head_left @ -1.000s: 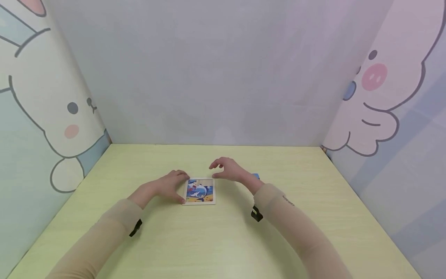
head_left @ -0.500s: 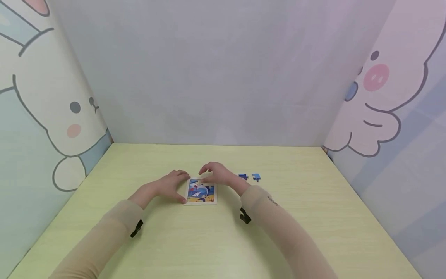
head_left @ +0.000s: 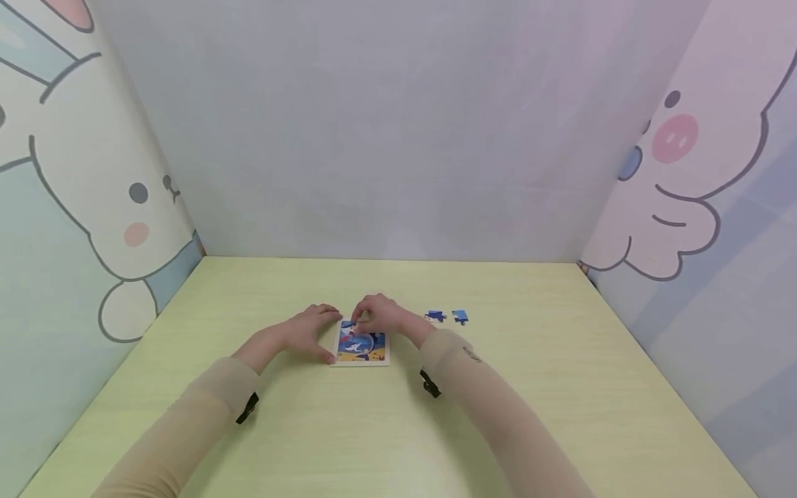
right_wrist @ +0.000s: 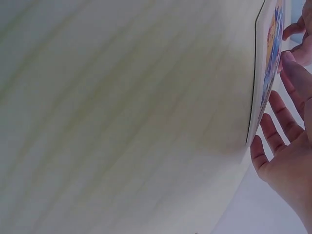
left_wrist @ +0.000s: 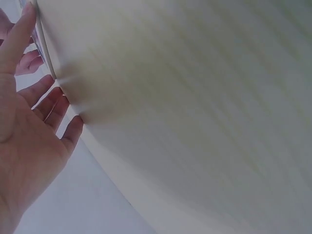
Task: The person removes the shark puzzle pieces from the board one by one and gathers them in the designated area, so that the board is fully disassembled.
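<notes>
A small picture puzzle (head_left: 362, 348) in a white frame lies on the table, its picture blue with a white sea animal and yellow at the bottom. My left hand (head_left: 305, 333) lies along its left side, thumb at the near corner and fingertips at the far corner. In the left wrist view those fingers look fairly straight. My right hand (head_left: 382, 315) reaches over the puzzle's far edge, thumb and index finger down on its upper left part. It covers the upper right of the puzzle. I cannot tell whether a piece is between thumb and finger.
Two loose blue puzzle pieces lie right of the puzzle: a darker one (head_left: 435, 316) and a lighter one (head_left: 460, 316). The pale yellow table (head_left: 529, 387) ends at a grey backdrop (head_left: 398, 138), with cartoon-printed panels on both sides.
My right hand has moved left and down onto the upper part of the puzzle, bringing both loose pieces fully into sight. My left hand has stayed at the frame's left side.
</notes>
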The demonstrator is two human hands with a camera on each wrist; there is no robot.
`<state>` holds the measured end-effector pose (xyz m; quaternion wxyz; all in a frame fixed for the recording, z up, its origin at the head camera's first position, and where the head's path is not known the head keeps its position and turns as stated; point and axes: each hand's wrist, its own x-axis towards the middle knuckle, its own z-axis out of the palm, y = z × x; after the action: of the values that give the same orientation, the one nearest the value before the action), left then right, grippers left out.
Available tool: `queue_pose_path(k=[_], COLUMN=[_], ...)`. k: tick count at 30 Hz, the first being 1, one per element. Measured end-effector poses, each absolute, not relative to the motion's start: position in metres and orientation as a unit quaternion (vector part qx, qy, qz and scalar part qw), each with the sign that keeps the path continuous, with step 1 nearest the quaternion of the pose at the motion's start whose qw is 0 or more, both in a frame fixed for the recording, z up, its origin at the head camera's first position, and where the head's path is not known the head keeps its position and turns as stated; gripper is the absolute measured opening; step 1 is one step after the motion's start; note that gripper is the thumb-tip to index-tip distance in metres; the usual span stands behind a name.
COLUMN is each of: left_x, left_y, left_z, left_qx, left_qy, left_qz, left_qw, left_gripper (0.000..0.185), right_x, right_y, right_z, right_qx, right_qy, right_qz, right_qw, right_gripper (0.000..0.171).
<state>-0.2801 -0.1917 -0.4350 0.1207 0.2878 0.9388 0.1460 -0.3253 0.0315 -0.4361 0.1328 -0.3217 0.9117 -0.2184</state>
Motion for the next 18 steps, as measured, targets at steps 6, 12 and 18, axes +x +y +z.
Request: queue_pose_path(k=[6,12,18], left_x=[-0.2802,-0.2803,-0.2815], left_y=[-0.192,-0.192,-0.1922], left_z=[-0.4358,-0.4371,-0.4374], left_qx=[0.294,0.291,0.295], left_qy=[0.937,0.937,0.938], left_qz=[0.15,0.151,0.143], left_qw=[0.116,0.118,0.112], left_gripper=[0.095,0.095,0.096], right_x=[-0.3248,-0.324,-0.323], right_y=[0.0276,0.0252,0.024], right_z=[-0.4387,-0.4407,-0.4394], right_qx=[-0.333,-0.34,-0.335], right_qy=[0.922,0.925,0.926], right_qz=[-0.166,-0.141,-0.144], right_qw=[0.108,0.1,0.102], right_gripper=[0.016,0.016,0.015])
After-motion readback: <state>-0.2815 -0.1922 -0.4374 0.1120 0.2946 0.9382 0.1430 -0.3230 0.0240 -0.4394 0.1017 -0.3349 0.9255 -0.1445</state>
